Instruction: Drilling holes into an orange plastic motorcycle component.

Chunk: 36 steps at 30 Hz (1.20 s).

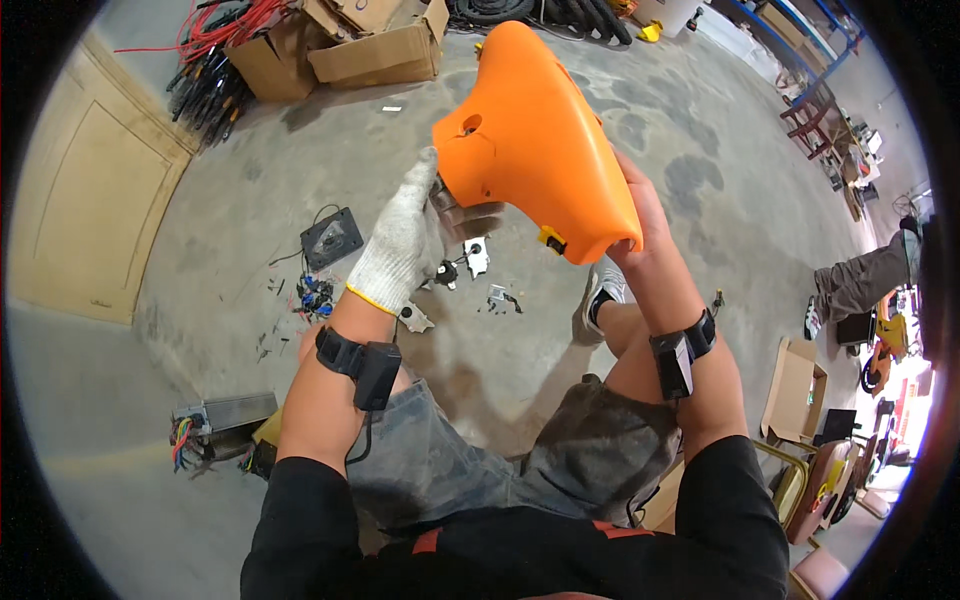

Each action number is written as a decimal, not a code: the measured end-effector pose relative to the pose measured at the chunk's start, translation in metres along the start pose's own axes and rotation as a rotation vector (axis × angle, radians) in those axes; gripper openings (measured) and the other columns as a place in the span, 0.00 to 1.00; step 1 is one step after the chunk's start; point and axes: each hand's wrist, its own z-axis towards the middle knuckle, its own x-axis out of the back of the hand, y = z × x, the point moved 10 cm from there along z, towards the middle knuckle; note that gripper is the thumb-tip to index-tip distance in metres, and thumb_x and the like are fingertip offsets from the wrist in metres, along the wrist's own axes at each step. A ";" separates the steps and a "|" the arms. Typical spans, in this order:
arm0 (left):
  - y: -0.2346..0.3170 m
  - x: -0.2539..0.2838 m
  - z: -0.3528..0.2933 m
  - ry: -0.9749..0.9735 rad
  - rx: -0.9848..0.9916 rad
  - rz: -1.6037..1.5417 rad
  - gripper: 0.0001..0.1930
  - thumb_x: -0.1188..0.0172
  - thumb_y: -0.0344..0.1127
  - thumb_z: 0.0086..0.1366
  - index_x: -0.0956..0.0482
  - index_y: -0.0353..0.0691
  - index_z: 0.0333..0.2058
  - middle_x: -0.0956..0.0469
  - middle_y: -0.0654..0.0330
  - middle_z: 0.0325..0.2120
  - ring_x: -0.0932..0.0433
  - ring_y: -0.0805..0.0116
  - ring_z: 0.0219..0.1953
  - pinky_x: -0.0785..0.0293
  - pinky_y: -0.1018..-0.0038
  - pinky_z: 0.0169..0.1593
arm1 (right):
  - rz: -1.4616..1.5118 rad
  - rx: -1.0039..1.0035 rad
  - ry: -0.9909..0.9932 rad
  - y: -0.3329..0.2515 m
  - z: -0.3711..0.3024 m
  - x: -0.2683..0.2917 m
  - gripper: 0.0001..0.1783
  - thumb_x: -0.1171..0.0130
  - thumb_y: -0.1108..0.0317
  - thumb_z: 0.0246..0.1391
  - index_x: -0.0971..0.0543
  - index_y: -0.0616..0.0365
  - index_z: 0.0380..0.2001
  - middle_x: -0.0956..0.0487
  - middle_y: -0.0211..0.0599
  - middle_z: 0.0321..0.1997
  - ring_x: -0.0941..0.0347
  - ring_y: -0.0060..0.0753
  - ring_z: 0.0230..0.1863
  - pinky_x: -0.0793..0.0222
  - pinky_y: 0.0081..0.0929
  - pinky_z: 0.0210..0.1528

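Note:
A large curved orange plastic shell (545,130) is held up in front of me, above the floor. It has a round hole near its left end and a small yellow-and-black piece (552,240) at its lower edge. My left hand (405,225), in a white knit glove with a yellow cuff edge, grips the shell's left end, thumb along the edge and fingers beneath. My bare right hand (640,205) is closed around the right side, its fingers mostly hidden behind the plastic. Below lie small black and white parts (477,257).
On the floor to the left are a black square part (331,238), tangled wires (315,296) and a metal box with coloured leads (225,415). Cardboard boxes (380,60) and black cables stand at the back left. Another person's leg (862,277) shows at the right.

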 end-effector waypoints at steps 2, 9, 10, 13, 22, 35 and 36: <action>0.002 -0.027 -0.004 -0.066 -0.045 -0.092 0.40 0.48 0.65 0.66 0.40 0.41 0.65 0.28 0.49 0.57 0.26 0.52 0.56 0.27 0.52 0.57 | 0.037 -0.095 -0.057 0.004 -0.002 -0.004 0.22 0.55 0.61 0.69 0.31 0.63 0.59 0.22 0.45 0.55 0.21 0.41 0.51 0.25 0.42 0.57; 0.009 -0.063 -0.009 -0.239 -0.133 -0.162 0.52 0.43 0.74 0.55 0.43 0.40 0.66 0.33 0.47 0.61 0.29 0.46 0.60 0.29 0.46 0.60 | 0.120 -0.131 -0.111 0.005 -0.009 -0.011 0.22 0.54 0.61 0.68 0.30 0.63 0.59 0.22 0.44 0.56 0.22 0.41 0.53 0.26 0.42 0.58; 0.008 -0.066 -0.011 -0.286 -0.111 -0.184 0.54 0.42 0.76 0.52 0.43 0.40 0.66 0.34 0.47 0.61 0.29 0.45 0.60 0.30 0.45 0.61 | 0.105 -0.129 -0.132 0.001 -0.009 -0.011 0.24 0.56 0.58 0.69 0.31 0.63 0.60 0.23 0.45 0.57 0.22 0.42 0.53 0.27 0.42 0.58; -0.003 -0.080 -0.016 -0.337 -0.067 -0.227 0.59 0.41 0.80 0.47 0.45 0.40 0.67 0.34 0.47 0.61 0.28 0.44 0.59 0.31 0.44 0.62 | 0.114 -0.106 -0.220 -0.002 -0.017 -0.020 0.27 0.57 0.53 0.69 0.32 0.63 0.60 0.24 0.47 0.58 0.22 0.44 0.53 0.28 0.43 0.60; -0.027 -0.115 -0.024 -0.335 0.018 -0.505 0.57 0.41 0.78 0.46 0.44 0.48 0.67 0.38 0.56 0.65 0.34 0.51 0.64 0.31 0.45 0.62 | 0.372 -0.159 -0.344 0.038 -0.002 -0.041 0.24 0.49 0.54 0.66 0.26 0.60 0.56 0.21 0.41 0.55 0.23 0.40 0.54 0.29 0.41 0.60; -0.045 -0.089 -0.032 -0.020 0.160 -0.246 0.32 0.54 0.60 0.71 0.33 0.38 0.59 0.24 0.49 0.52 0.19 0.50 0.47 0.22 0.48 0.52 | -0.049 0.193 -0.030 0.005 -0.032 -0.021 0.24 0.51 0.57 0.68 0.31 0.66 0.56 0.22 0.45 0.55 0.23 0.39 0.53 0.26 0.39 0.59; -0.066 -0.065 -0.029 0.124 0.271 -0.191 0.28 0.54 0.57 0.72 0.30 0.38 0.55 0.22 0.48 0.50 0.19 0.51 0.46 0.22 0.51 0.52 | -0.037 0.251 0.035 -0.003 -0.031 -0.010 0.22 0.51 0.60 0.68 0.31 0.67 0.55 0.23 0.45 0.54 0.23 0.40 0.53 0.26 0.39 0.59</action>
